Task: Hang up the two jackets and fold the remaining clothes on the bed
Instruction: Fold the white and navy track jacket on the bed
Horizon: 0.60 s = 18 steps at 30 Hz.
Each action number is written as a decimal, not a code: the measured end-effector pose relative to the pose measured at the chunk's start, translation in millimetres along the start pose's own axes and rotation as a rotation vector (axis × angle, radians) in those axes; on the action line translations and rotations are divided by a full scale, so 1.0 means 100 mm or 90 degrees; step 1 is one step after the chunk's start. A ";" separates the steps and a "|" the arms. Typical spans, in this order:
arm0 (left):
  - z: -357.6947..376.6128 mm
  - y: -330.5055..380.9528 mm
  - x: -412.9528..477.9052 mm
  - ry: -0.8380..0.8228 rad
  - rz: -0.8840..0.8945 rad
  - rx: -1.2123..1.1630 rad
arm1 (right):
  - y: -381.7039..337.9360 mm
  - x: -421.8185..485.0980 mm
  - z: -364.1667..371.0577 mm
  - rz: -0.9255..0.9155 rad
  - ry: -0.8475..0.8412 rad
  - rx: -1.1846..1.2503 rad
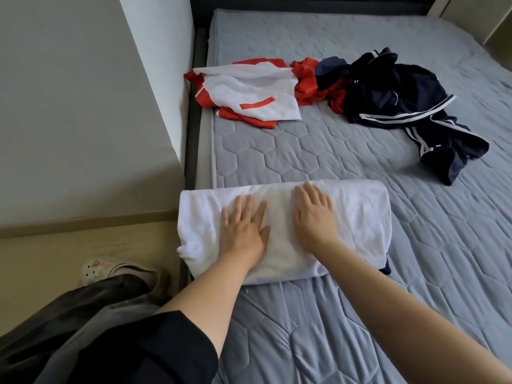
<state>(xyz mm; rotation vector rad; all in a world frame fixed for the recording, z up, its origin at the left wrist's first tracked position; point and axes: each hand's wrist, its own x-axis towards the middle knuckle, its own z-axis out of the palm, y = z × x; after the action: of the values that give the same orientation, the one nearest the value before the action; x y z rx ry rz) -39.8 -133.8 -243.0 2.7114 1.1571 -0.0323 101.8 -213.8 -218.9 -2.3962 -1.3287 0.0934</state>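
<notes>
Slippage is looking like the main risk here: the white folded garment (pixel 285 228) is lying at the near left edge of the bed (pixel 415 245), with its left end overhanging the mattress border toward the floor (pixel 55 261), so a push leftward or a careless lift is likely to be dragging that end off the side and undoing the fold. The left hand (pixel 243 231) is resting flat on the left half of the cloth with its fingers spread wide and straight, gripping nothing, and the right hand (pixel 314 214) is pressing flat just beside it on the middle, fingers likewise extended and a little closer together. Because both palms are only pressing, the layers underneath are probably free to be sliding against one another, and a dark edge peeking out at the near right corner is suggesting the stack is not perfectly aligned. The garment's long axis is running left to right across the view, roughly parallel to the near edge of the mattress, with its rounded folded edge facing the far side. Well apart, toward the head of the bed, the red and white clothing (pixel 249 91) is lying crumpled beside the dark striped clothing (pixel 401 101), the two heaps touching; reaching over the white bundle for these is risking a knock to it.
</notes>
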 end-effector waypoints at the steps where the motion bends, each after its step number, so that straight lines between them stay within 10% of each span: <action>1: 0.08 -0.01 -0.01 -0.009 -0.008 0.001 | 0.05 0.05 0.08 -0.006 -0.042 -0.033; 11: 0.30 -0.08 -0.01 0.009 -0.012 0.024 | 0.70 0.11 0.25 0.122 -0.077 -0.113; 18: 0.09 -0.10 0.09 0.007 0.012 0.018 | 0.82 0.17 0.00 0.428 -0.110 -0.065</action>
<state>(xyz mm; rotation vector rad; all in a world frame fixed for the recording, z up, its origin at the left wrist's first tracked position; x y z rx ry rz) -40.3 -122.1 -254.7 2.7497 1.1430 -0.0323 177.1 -238.5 -247.2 -2.8734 -0.5422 0.4324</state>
